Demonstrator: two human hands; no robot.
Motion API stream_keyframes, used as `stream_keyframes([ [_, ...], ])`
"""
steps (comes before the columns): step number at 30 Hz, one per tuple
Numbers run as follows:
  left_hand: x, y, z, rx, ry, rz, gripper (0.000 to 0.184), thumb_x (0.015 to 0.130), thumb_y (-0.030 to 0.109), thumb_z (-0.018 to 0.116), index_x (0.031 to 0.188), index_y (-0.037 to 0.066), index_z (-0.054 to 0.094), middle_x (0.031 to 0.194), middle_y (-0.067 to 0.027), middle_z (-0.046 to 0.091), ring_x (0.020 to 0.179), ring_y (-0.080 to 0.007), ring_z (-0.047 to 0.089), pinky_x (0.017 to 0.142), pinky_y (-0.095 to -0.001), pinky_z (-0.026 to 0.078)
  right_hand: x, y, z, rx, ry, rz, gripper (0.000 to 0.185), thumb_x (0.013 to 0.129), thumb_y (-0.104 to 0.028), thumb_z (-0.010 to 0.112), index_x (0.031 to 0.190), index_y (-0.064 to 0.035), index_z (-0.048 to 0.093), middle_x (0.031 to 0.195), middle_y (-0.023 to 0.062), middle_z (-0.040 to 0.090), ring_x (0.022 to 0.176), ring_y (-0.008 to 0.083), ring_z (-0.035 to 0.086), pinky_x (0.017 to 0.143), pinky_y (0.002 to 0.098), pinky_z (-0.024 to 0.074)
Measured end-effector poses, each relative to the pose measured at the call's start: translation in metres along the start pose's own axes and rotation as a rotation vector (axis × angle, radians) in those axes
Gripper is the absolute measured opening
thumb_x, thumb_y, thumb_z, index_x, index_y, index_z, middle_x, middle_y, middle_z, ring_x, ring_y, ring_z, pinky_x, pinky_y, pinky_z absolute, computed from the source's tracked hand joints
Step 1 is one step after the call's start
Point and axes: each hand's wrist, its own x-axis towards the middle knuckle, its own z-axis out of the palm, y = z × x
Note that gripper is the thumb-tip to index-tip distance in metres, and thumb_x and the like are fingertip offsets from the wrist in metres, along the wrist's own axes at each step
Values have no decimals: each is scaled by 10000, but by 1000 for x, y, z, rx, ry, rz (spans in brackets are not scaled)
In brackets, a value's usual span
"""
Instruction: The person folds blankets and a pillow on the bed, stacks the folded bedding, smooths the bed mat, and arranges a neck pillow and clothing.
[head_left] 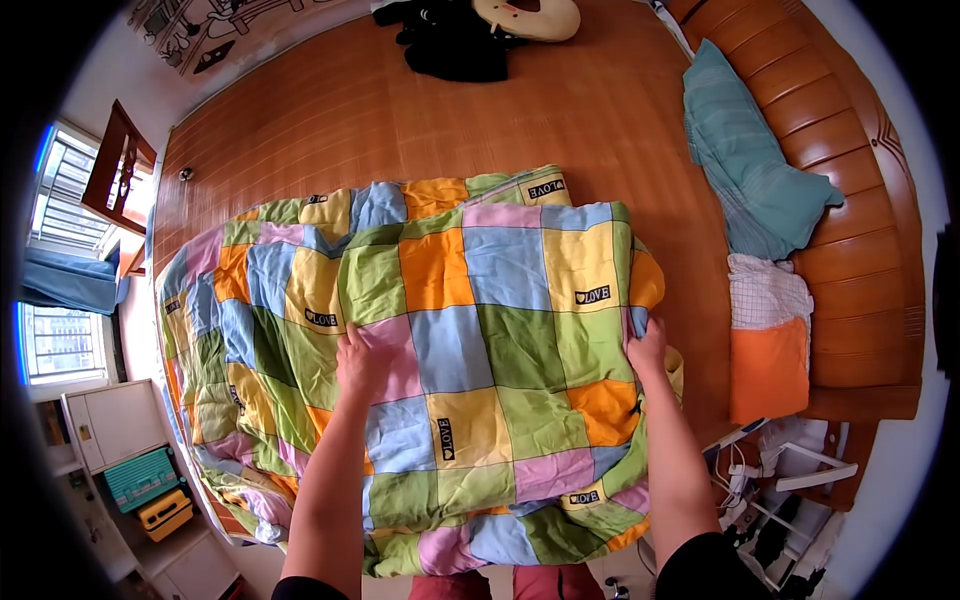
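A patchwork quilt [450, 345] in green, orange, blue, pink and yellow squares, some with "LOVE" labels, lies spread and partly folded over the near part of the bed. My left hand [362, 366] is closed on the quilt's upper layer, left of its middle; the fabric pinched there is mostly covered by the fingers. At the quilt's right edge, my right hand [648, 346] grips the folded border. Loose wrinkles bunch up along the quilt's left side, and its near edge hangs close to my legs.
The brown bed surface [300, 110] stretches beyond the quilt. Black clothing [455, 50] and a cream neck pillow [530, 18] lie at the far end. Along the wooden headboard [850, 200] rest a teal cloth [745, 150] and an orange-and-white pillow [770, 365]. Shelves [110, 430] stand left.
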Motion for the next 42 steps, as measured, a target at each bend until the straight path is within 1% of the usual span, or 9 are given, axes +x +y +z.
stream_keyframes([
  [7, 6, -17, 3, 98, -300, -174, 365, 826, 360, 432, 956, 61, 596, 942, -183, 625, 924, -338, 585, 796, -413, 457, -36, -94, -27, 1101, -365, 54, 547, 739, -96, 690, 1204, -30, 409, 1079, 71, 530, 956, 157, 533, 815, 283, 443],
  [15, -25, -69, -63, 8, -51, -70, 272, 825, 261, 453, 731, 30, 560, 691, -212, 578, 695, -382, 553, 628, -457, 429, -70, -156, 5, 820, -270, -178, 507, 728, -12, 580, 1217, -1, 449, 1050, 72, 558, 930, 135, 533, 815, 270, 430],
  [23, -82, -234, -87, -1202, 655, -612, 219, 941, 250, 453, 795, 99, 513, 543, 50, 436, 436, -51, 389, 382, -185, 290, -136, -239, -12, 671, -716, -514, 483, 754, -101, 636, 1195, -24, 453, 948, 142, 605, 890, 252, 591, 780, 322, 457],
  [25, -85, -241, -75, -1291, 622, -710, 228, 931, 310, 464, 988, 95, 510, 709, -16, 563, 524, -88, 514, 437, -182, 362, -121, -234, 41, 442, -517, -530, 365, 764, -133, 596, 1105, -61, 486, 728, 201, 604, 720, 387, 595, 640, 408, 486],
  [27, -90, -241, -47, -1145, 364, -908, 336, 907, 349, 485, 1106, 79, 466, 812, -34, 588, 640, -111, 565, 521, -254, 441, -100, -227, 83, -14, -608, -323, 375, 784, -194, 565, 1117, -44, 480, 851, 214, 618, 811, 374, 601, 702, 428, 485],
  [30, -96, -259, 34, -544, 22, -629, 485, 864, 311, 504, 1220, 10, 370, 1008, -160, 552, 885, -324, 551, 767, -392, 442, -94, -217, 127, -290, -593, -338, 567, 755, -378, 580, 1135, 25, 459, 1044, 219, 587, 961, 362, 574, 828, 414, 463],
  [34, -83, -159, 18, -199, -55, -264, 749, 794, 317, 573, 1293, -117, 223, 1314, -371, 246, 1208, -474, 288, 1025, -448, 261, -74, -249, 128, -56, -566, -228, 639, 699, -427, 650, 1096, 48, 492, 1051, 235, 578, 984, 354, 565, 824, 385, 462],
  [37, -76, -164, 27, -99, -59, -224, 789, 784, 341, 586, 1298, -123, 207, 1302, -372, 266, 1206, -483, 282, 1019, -451, 268, -50, -264, 136, 168, -754, -63, 605, 659, -386, 708, 1041, 50, 537, 1041, 221, 583, 984, 339, 564, 816, 373, 455],
  [42, -74, -148, 11, -164, -109, -274, 783, 777, 341, 587, 1296, -120, 225, 1329, -361, 223, 1210, -479, 277, 1016, -438, 273, -54, -298, 146, 373, -442, -531, 423, 699, -234, 660, 1049, -14, 573, 1156, 181, 517, 1073, 326, 491, 868, 392, 407],
])
